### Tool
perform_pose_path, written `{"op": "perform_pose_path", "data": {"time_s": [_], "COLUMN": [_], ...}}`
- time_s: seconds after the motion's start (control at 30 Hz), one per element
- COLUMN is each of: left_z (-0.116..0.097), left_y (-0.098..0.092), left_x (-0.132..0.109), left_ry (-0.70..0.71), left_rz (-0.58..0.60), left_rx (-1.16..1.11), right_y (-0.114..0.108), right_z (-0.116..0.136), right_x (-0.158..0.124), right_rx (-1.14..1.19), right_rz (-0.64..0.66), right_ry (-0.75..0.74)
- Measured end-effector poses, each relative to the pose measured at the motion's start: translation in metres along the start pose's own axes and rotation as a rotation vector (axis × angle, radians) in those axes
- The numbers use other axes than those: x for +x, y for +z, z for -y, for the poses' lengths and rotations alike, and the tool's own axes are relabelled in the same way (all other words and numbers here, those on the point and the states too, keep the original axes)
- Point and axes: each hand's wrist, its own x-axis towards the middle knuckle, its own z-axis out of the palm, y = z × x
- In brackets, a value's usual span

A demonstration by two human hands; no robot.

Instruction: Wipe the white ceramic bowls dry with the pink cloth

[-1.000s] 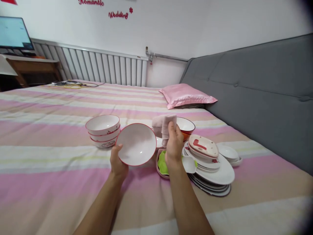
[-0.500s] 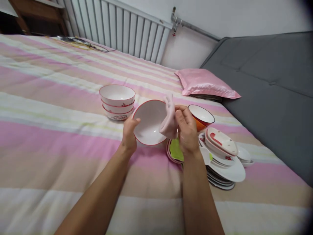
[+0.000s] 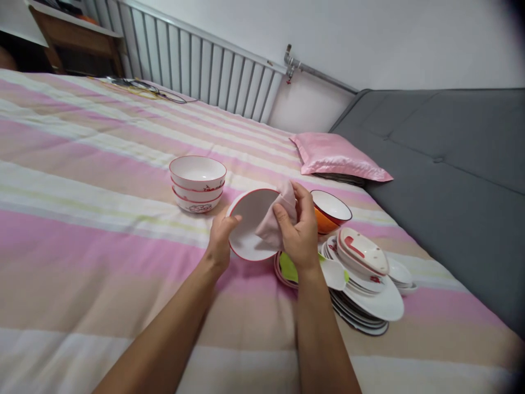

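A white bowl (image 3: 247,227) with a red rim is tilted so its inside faces me. My left hand (image 3: 220,241) grips its left edge, thumb over the rim. Pinched in my right hand (image 3: 301,227) is a pale pink cloth (image 3: 273,221), which lies against the right side of the bowl's inside and hides part of the rim. Left of the bowl, a stack of white bowls (image 3: 197,180) with red rims and printed patterns stands upright on the bed. An orange bowl (image 3: 333,210) with a white inside sits just beyond my right hand.
Stacked plates (image 3: 385,303) and oval dishes (image 3: 365,251) lie at the right, with small white bowls (image 3: 401,273) beside them. A green item (image 3: 288,268) is partly behind my right wrist. A pink pillow (image 3: 340,158) lies near the grey headboard (image 3: 430,142). Cables (image 3: 151,90) lie near the radiator (image 3: 197,60).
The cloth has gone from the bowl's right rim to further inside it, and my right fingers now wrap it more closely. The whole view has shifted slightly.
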Motion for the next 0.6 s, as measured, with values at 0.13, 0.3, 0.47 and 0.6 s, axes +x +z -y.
{"op": "perform_pose_path", "data": {"time_s": [0.13,0.3,0.47,0.6], "left_z": [0.002,-0.005,-0.008,-0.003], "left_y": [0.003,0.007,0.006,0.001], "left_x": [0.001,0.006,0.008,0.009], "left_ry": [-0.072,-0.009,0.061,0.103], "left_rz": [-0.148,-0.263,-0.259,-0.330], "left_rx": [-0.061,-0.202,-0.244,-0.159], "right_y": [-0.001,-0.001,-0.001,-0.001], "right_z": [-0.005,-0.007,0.000,0.004], "right_x": [0.000,0.000,-0.001,-0.002], "right_rx": [0.005,0.071,0.028,-0.044], "right_rz": [-0.134,-0.139,0.021,0.054], "right_ry": [0.124,0.248,0.297,0.342]}}
